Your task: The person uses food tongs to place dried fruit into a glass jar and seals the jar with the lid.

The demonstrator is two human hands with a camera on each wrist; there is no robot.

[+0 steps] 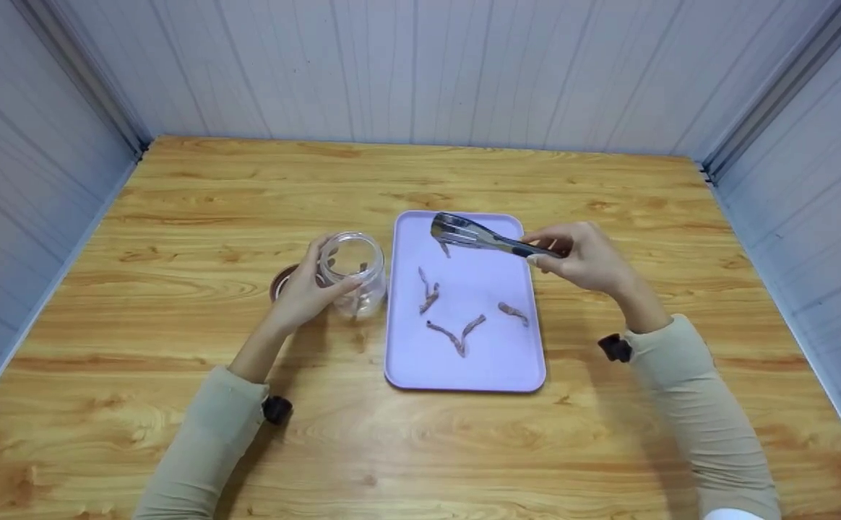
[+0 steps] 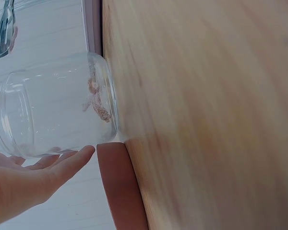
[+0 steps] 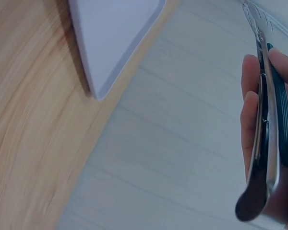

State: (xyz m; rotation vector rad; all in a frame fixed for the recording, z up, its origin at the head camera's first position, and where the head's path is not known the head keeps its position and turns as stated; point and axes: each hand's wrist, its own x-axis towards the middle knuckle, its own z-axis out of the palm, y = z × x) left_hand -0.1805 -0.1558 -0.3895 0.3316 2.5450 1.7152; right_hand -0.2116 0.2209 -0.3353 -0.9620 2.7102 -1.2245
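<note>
Across most of the frame, wood table (image 1: pixel 464 455) is stretching wide, lilac tray (image 1: pixel 464 372) lying mid-frame. Just left of ctr, L hand (image 1: pixel 305 292) is holding clear jar (image 1: pixel 371 292), thumb & fingers wrapped round it. Right of ctr, R hand (image 1: pixel 576 256) is pinching metal tongs (image 1: pixel 493 240) above tray's upper end; can't tell if tips are gripping a pc. Brown lid (image 2: pixel 120 187) is sitting beside jar; twisted brown pcs (image 1: pixel 462 343) are lying mid-tray, more showing in jar's bottom.

left to right — lid (image 2: pixel 121 187), jar (image 1: pixel 370 297), tray (image 1: pixel 420 365) — pieces (image 1: pixel 513 312) on tray
</note>
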